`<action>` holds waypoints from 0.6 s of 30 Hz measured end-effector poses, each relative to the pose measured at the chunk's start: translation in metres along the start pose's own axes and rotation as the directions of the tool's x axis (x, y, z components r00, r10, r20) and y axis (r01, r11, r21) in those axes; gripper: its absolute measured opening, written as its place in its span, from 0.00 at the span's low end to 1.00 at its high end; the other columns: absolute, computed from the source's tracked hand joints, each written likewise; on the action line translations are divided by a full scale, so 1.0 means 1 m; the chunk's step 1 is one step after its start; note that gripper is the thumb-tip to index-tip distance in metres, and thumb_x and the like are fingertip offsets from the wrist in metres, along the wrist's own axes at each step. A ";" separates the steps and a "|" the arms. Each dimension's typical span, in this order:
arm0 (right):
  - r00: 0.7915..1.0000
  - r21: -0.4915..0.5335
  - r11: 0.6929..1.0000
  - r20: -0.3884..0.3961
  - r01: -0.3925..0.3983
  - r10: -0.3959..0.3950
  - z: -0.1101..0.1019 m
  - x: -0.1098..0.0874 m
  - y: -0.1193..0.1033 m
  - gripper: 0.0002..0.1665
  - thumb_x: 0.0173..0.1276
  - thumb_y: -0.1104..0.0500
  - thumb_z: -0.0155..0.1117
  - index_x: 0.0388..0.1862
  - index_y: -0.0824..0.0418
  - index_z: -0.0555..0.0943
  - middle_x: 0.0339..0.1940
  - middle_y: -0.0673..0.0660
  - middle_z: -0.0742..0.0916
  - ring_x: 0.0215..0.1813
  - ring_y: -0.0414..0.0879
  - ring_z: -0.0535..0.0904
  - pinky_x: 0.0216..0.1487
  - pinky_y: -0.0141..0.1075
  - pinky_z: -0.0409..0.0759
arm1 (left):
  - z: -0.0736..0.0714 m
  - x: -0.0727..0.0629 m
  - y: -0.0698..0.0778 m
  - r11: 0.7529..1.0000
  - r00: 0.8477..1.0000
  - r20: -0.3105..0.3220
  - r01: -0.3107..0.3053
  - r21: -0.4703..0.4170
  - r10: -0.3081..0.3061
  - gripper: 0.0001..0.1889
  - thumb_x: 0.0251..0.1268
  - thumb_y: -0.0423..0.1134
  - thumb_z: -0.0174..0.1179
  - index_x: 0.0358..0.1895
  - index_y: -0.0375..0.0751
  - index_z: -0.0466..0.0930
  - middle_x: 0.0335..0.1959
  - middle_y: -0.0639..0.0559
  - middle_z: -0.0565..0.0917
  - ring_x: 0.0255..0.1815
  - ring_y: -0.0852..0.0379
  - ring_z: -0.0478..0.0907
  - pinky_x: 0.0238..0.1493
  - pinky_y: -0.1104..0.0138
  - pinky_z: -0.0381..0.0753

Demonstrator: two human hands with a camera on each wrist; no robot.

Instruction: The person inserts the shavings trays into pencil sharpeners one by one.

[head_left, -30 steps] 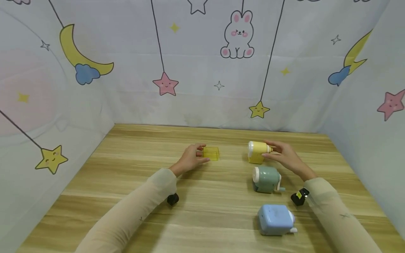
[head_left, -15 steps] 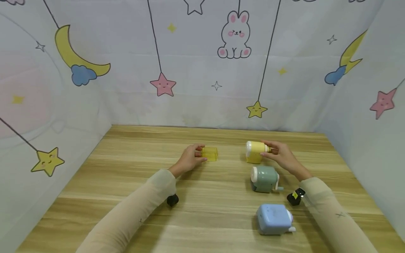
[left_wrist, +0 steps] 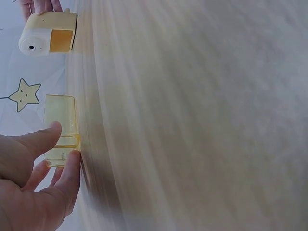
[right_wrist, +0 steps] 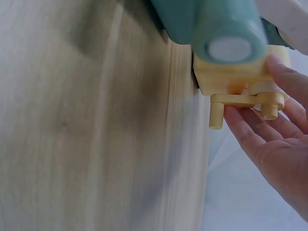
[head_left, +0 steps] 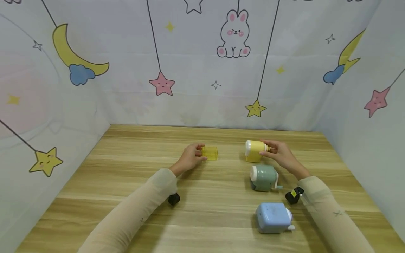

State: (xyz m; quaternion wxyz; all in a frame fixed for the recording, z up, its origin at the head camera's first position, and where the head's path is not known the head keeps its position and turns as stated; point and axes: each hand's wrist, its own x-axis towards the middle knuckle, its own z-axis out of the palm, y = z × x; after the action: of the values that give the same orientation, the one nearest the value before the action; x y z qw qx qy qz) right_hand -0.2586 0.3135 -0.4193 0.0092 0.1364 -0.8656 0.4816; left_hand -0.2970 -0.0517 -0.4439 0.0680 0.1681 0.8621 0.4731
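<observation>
My left hand (head_left: 188, 158) pinches a clear yellow shavings drawer (head_left: 210, 153) at its left end. In the left wrist view, thumb and fingers lie on opposite sides of that drawer (left_wrist: 60, 111), just over the tabletop. To the right, my right hand (head_left: 282, 155) holds a yellow pencil sharpener (head_left: 254, 151) from its crank side. The right wrist view shows its yellow crank (right_wrist: 236, 100) hanging between thumb and fingers. In the left wrist view, the sharpener's white front (left_wrist: 34, 44) has a pencil hole, beside an orange-yellow lower part (left_wrist: 62, 41).
A green crank sharpener (head_left: 264, 178) stands just in front of the yellow one. Nearer sits a blue sharpener (head_left: 274, 218). Black wrist cameras (head_left: 173, 199) hang below both sleeves. A patterned white cloth (head_left: 202, 88) walls in the wooden table (head_left: 142, 147) at back and sides.
The head view has shifted slightly, so everything appears a little further left. Both hands keep the same holds on the drawer and the yellow sharpener.
</observation>
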 end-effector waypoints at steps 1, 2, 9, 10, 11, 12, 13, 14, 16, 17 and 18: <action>1.000 0.000 1.000 -0.002 0.003 -0.003 0.000 0.000 0.000 0.34 0.69 0.65 0.68 0.70 0.74 0.69 0.66 0.74 0.75 0.60 0.69 0.77 0.51 0.32 0.83 | 0.000 0.000 0.000 1.000 1.000 0.000 -0.001 -0.002 0.001 0.29 0.63 0.28 0.68 0.67 0.28 0.70 0.60 0.33 0.76 0.57 0.40 0.79 0.56 0.57 0.82; 1.000 0.000 1.000 -0.002 0.005 -0.005 0.000 -0.001 -0.001 0.34 0.69 0.65 0.68 0.70 0.74 0.68 0.66 0.74 0.75 0.60 0.69 0.77 0.51 0.32 0.82 | 0.001 0.001 0.000 1.000 1.000 0.000 -0.001 -0.001 0.001 0.29 0.63 0.28 0.68 0.67 0.28 0.70 0.60 0.33 0.76 0.57 0.40 0.79 0.56 0.57 0.82; 1.000 -0.008 1.000 -0.003 0.012 -0.012 -0.002 -0.002 -0.005 0.33 0.69 0.65 0.68 0.70 0.75 0.69 0.64 0.74 0.76 0.57 0.68 0.79 0.49 0.30 0.83 | 0.002 0.000 0.003 1.000 1.000 -0.003 -0.020 -0.008 0.020 0.28 0.62 0.27 0.68 0.66 0.26 0.71 0.59 0.33 0.76 0.56 0.39 0.80 0.54 0.58 0.83; 1.000 -0.010 1.000 -0.003 0.014 -0.014 -0.002 -0.002 -0.005 0.34 0.69 0.65 0.68 0.70 0.75 0.69 0.64 0.74 0.76 0.57 0.67 0.79 0.49 0.30 0.83 | 0.003 0.001 0.004 1.000 1.000 -0.004 -0.019 -0.009 0.019 0.28 0.62 0.27 0.68 0.66 0.27 0.71 0.59 0.33 0.76 0.56 0.39 0.80 0.54 0.58 0.83; 1.000 -0.009 1.000 -0.002 0.013 -0.013 -0.002 -0.002 -0.004 0.34 0.69 0.65 0.68 0.70 0.75 0.69 0.64 0.74 0.76 0.57 0.67 0.80 0.49 0.29 0.83 | 0.003 0.001 0.004 1.000 1.000 -0.004 -0.018 -0.012 0.018 0.28 0.62 0.27 0.68 0.66 0.27 0.71 0.59 0.33 0.76 0.56 0.39 0.80 0.54 0.59 0.83; 1.000 -0.010 1.000 -0.003 0.013 -0.013 -0.002 -0.002 -0.004 0.33 0.69 0.65 0.68 0.70 0.74 0.69 0.64 0.74 0.77 0.57 0.67 0.80 0.48 0.29 0.83 | 0.004 0.001 0.005 1.000 1.000 -0.004 -0.016 -0.014 0.015 0.28 0.62 0.27 0.68 0.66 0.27 0.71 0.59 0.33 0.76 0.56 0.40 0.80 0.54 0.59 0.83; 1.000 -0.010 1.000 -0.004 0.011 -0.011 -0.002 -0.002 -0.004 0.33 0.69 0.65 0.68 0.70 0.74 0.69 0.64 0.74 0.77 0.57 0.67 0.79 0.48 0.29 0.83 | 0.005 0.001 0.005 1.000 1.000 -0.004 -0.016 -0.015 0.016 0.28 0.62 0.27 0.68 0.66 0.27 0.71 0.59 0.33 0.76 0.56 0.39 0.80 0.54 0.59 0.83; 1.000 -0.011 1.000 -0.004 0.011 -0.011 -0.002 -0.002 -0.003 0.33 0.69 0.65 0.68 0.70 0.74 0.69 0.64 0.74 0.77 0.57 0.67 0.79 0.48 0.29 0.83 | 0.006 0.001 0.006 1.000 1.000 -0.003 -0.013 -0.018 0.013 0.28 0.62 0.27 0.68 0.66 0.27 0.71 0.59 0.33 0.76 0.56 0.39 0.80 0.54 0.59 0.83; 1.000 -0.011 1.000 -0.002 0.011 -0.011 -0.001 -0.002 -0.003 0.33 0.69 0.65 0.67 0.70 0.75 0.69 0.64 0.74 0.76 0.57 0.66 0.79 0.49 0.29 0.83 | 0.007 0.001 0.007 1.000 1.000 -0.004 -0.015 -0.015 0.015 0.28 0.62 0.27 0.68 0.65 0.27 0.71 0.58 0.33 0.76 0.55 0.40 0.80 0.53 0.59 0.84; 1.000 -0.009 1.000 -0.001 0.010 -0.010 -0.001 -0.002 -0.003 0.33 0.69 0.65 0.67 0.70 0.75 0.69 0.64 0.74 0.76 0.58 0.67 0.79 0.49 0.29 0.83 | 0.008 0.001 0.007 1.000 1.000 -0.006 -0.017 -0.014 0.017 0.28 0.62 0.27 0.68 0.65 0.27 0.71 0.58 0.33 0.76 0.55 0.40 0.80 0.52 0.59 0.84; 1.000 -0.009 1.000 -0.002 0.008 -0.008 -0.001 -0.002 -0.003 0.33 0.69 0.65 0.67 0.70 0.74 0.69 0.64 0.74 0.76 0.58 0.67 0.79 0.49 0.29 0.83 | 0.009 0.001 0.008 1.000 1.000 -0.008 -0.018 -0.011 0.018 0.28 0.62 0.27 0.68 0.65 0.27 0.71 0.58 0.33 0.76 0.55 0.40 0.80 0.52 0.60 0.84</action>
State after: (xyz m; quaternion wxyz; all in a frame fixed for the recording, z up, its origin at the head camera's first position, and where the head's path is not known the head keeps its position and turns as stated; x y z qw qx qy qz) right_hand -0.2563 0.3131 -0.4165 0.0126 0.1396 -0.8671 0.4779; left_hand -0.2934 -0.0408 -0.4418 0.0613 0.1738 0.8581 0.4793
